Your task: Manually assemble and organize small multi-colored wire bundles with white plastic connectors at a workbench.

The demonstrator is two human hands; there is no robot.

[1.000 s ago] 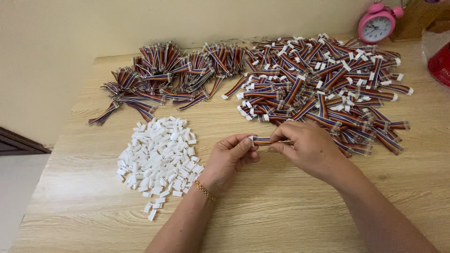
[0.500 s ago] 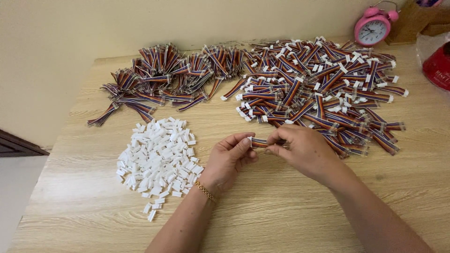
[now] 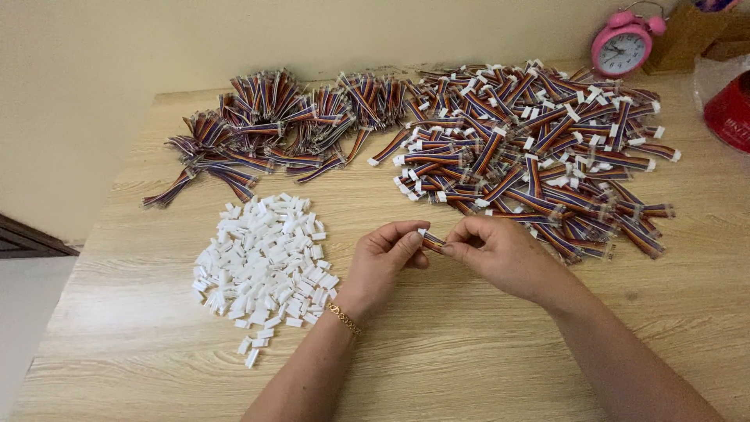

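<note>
**Between both hands: one ribbon cable piece being fitted**

Between the two hands, a short striped ribbon cable piece (image 3: 432, 241) is being held just above the wooden table (image 3: 469, 352). The left hand (image 3: 384, 262) is pinching its white-tipped end; the right hand (image 3: 500, 254) is gripping the other end. Fitting the connector seems to be the step in hand; pressing it home calls for careful alignment. White connector housings (image 3: 262, 270) are lying left, finished cables (image 3: 531, 148) behind.
</note>
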